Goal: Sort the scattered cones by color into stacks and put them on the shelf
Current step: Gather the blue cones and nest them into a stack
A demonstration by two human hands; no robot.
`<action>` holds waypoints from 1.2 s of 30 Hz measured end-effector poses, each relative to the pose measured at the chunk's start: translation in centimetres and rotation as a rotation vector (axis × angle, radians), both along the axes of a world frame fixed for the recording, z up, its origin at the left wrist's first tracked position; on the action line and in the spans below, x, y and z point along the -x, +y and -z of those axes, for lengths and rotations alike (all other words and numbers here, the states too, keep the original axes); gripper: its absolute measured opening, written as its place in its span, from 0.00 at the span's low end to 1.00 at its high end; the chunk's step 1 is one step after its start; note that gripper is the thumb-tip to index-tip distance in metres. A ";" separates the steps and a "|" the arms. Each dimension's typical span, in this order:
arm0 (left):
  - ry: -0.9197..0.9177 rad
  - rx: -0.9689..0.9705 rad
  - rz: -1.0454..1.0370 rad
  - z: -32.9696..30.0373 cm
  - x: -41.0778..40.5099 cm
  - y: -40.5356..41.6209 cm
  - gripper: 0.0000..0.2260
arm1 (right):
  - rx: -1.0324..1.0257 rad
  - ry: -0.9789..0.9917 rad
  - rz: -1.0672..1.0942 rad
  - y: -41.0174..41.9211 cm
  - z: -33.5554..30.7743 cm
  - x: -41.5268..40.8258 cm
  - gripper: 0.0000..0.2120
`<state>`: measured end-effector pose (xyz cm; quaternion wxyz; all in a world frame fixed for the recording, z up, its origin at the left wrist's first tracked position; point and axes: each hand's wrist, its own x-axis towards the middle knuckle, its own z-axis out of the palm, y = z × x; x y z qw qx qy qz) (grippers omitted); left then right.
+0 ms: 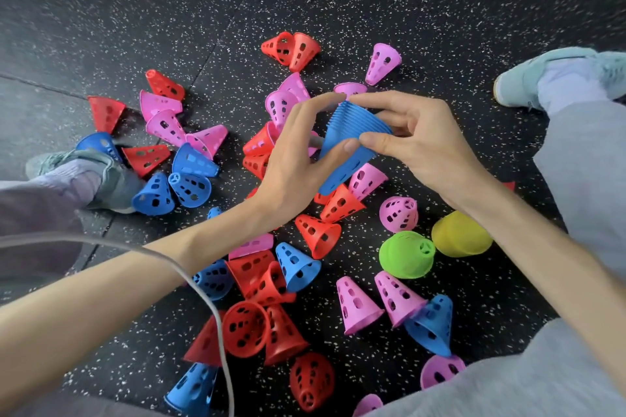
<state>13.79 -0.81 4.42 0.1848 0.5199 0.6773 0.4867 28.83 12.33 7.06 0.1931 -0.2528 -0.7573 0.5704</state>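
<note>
- While the blue stack point(352, 142) is held tilted above the floor point(440, 10) near the centre of the view, it is gripped from both sides: the left hand point(298, 159) is curled round its wide end with thumb and fingertips, and the right hand point(416, 142) pinches the rims from the 3 o'clock side.
- Many nested rims are seen on that stack, so the blue sorting is judged to be well under way, though not finished.
- Loose blue cones are left on the floor: a cluster point(179, 186) at 9 o'clock beside a shoe point(98, 176), one point(296, 266) just below the centre, one point(432, 325) at 5 o'clock and one point(193, 389) at 6 o'clock.
- Red cones point(257, 328) and pink cones point(359, 306) lie scattered and unsorted all round; no red or pink stack can be made out.
- A green stack point(406, 254) and a yellow stack point(457, 234) lie on their sides at 4 o'clock, touching or nearly so, and are judged complete.
- No shelf is in view; nothing is judged to have been shelved yet, so most of the task is left.
- A grey cable point(216, 315) crosses the left forearm.
</note>
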 end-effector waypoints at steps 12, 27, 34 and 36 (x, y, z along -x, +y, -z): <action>-0.116 -0.016 0.038 -0.4 -1.5 0.2 0.19 | -0.117 -0.094 -0.124 1.0 -1.3 -1.0 0.31; -0.019 0.183 0.435 1.3 -7.8 -3.6 0.14 | -0.218 -0.398 -0.156 1.9 -3.4 -9.3 0.30; 0.180 0.312 0.706 6.4 -11.9 -5.3 0.17 | -0.234 -0.370 -0.097 1.9 -3.1 -11.0 0.30; 0.210 0.341 0.722 8.3 -12.8 -5.4 0.16 | -0.233 -0.373 -0.084 1.9 -2.9 -11.5 0.30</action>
